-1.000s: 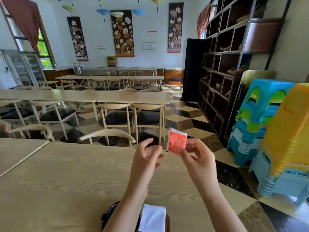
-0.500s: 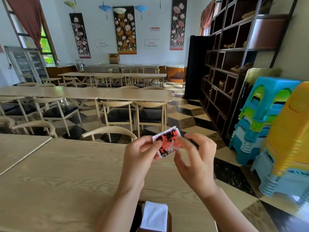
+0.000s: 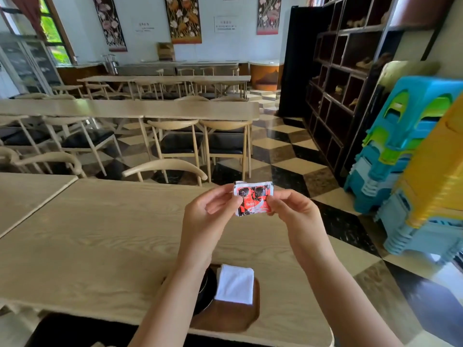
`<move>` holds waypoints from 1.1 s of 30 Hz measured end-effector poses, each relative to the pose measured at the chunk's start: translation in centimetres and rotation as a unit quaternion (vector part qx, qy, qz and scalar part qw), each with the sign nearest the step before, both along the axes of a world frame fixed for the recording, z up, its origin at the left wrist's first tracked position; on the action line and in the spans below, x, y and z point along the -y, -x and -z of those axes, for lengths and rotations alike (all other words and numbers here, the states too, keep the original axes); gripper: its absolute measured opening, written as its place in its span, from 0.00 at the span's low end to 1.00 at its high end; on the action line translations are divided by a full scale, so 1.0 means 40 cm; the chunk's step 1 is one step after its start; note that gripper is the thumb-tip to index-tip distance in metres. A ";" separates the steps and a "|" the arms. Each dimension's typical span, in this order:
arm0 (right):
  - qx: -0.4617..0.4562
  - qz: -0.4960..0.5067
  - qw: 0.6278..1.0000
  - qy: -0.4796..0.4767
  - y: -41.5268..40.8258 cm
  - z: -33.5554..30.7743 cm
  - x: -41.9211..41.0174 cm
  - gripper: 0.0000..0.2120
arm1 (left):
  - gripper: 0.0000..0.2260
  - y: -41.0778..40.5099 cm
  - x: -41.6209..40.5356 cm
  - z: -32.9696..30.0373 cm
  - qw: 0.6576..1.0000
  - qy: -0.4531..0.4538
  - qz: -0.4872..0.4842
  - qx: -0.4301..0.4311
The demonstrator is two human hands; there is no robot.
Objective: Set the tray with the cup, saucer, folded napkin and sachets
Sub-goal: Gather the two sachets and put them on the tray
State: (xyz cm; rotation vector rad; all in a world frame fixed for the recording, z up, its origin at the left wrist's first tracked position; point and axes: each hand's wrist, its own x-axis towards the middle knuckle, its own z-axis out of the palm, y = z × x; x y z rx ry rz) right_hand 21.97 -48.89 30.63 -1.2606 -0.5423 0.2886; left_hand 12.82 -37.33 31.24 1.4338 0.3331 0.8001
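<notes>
I see a pale wooden table [image 3: 87,246] before me; rows of wooden chairs [image 3: 180,136] and long tables [image 3: 130,108] beyond; stacked plastic stools [image 3: 411,146] right, beside a dark shelving unit [image 3: 350,78].

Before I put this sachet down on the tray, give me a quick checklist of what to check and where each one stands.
1. Sachet held firmly: ok, left hand and right hand pinch it at its two sides.
2. Sachet intact: cannot tell, no tear shows on the printed face.
3. Napkin on the tray: ok, folded and lying flat.
4. Bare tray space for the sachet: ok, wood shows in front of the napkin.
5. Saucer in place: ok, dark rim beside the napkin, mostly hidden by the left arm.
6. Cup in place: cannot tell, not visible.
</notes>
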 end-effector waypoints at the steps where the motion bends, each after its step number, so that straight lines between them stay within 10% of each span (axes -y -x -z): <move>1: -0.012 0.003 1.000 0.002 0.003 0.017 -0.004 0.09 | 0.09 0.005 -0.004 0.019 1.000 0.012 0.002 -0.010; 19: -0.226 0.100 0.914 0.323 0.108 0.479 -0.063 0.10 | 0.06 0.076 -0.090 0.515 0.937 -0.010 -0.037 -0.348; 33: -0.170 0.086 0.819 0.541 0.144 0.718 -0.076 0.09 | 0.06 0.098 -0.030 0.752 0.890 -0.097 -0.102 -0.434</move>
